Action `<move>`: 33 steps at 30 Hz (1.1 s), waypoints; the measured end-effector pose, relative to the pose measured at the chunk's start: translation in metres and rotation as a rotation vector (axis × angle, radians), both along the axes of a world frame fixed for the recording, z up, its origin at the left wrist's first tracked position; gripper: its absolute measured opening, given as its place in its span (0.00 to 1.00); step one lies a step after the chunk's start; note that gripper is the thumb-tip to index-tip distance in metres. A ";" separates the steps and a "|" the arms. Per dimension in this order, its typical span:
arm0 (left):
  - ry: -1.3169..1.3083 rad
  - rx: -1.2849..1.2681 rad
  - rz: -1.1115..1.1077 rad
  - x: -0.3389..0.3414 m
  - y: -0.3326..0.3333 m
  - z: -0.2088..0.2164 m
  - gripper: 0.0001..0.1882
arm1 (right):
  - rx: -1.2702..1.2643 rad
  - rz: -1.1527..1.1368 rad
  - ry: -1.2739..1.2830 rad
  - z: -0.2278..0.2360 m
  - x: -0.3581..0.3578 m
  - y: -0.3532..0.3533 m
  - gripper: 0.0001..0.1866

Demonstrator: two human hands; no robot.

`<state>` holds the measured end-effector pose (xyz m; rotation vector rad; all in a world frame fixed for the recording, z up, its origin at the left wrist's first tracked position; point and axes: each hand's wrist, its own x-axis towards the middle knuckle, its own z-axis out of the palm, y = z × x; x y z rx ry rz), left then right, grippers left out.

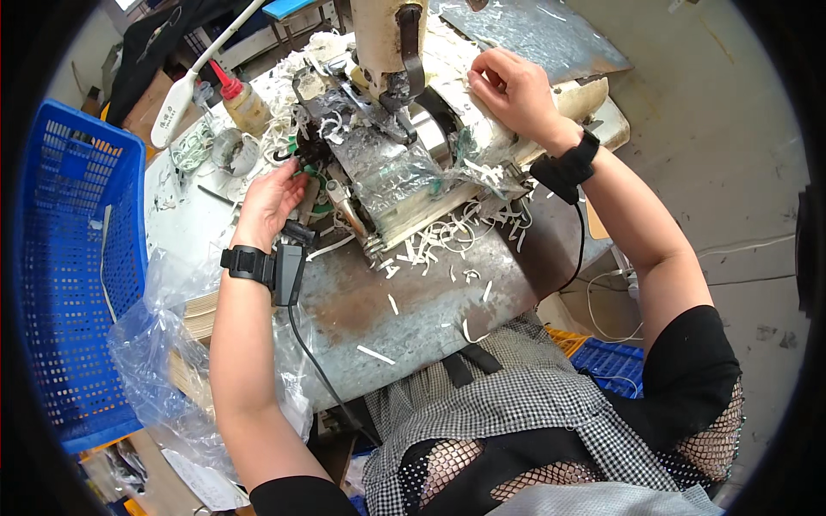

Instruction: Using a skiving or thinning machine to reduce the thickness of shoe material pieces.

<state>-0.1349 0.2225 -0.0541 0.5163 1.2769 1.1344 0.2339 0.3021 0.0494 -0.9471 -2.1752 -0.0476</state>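
Observation:
A worn machine [413,181], like an industrial sewing or skiving machine, stands in front of me, partly wrapped in clear plastic film. My left hand [277,196] is at its left side, fingertips pressed together by a small black part [291,158]; what they grip is too small to make out. My right hand [516,90] rests on the far right of the machine body, fingers curled inward, and whatever may be in them is hidden. White strip scraps [443,239] lie along the machine's front edge and on the metal table plate [387,318].
At the left stands a blue plastic crate [82,258]. Clear plastic bags [172,318] cover stacked beige pieces [200,316] beside my left forearm. A bottle with a red nozzle [245,103] and a white lamp head [175,110] sit behind. Cables hang from both wrist devices.

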 end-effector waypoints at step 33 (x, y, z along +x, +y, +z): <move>-0.005 0.130 -0.069 -0.003 -0.003 -0.006 0.13 | 0.012 -0.027 0.008 0.001 -0.005 -0.006 0.03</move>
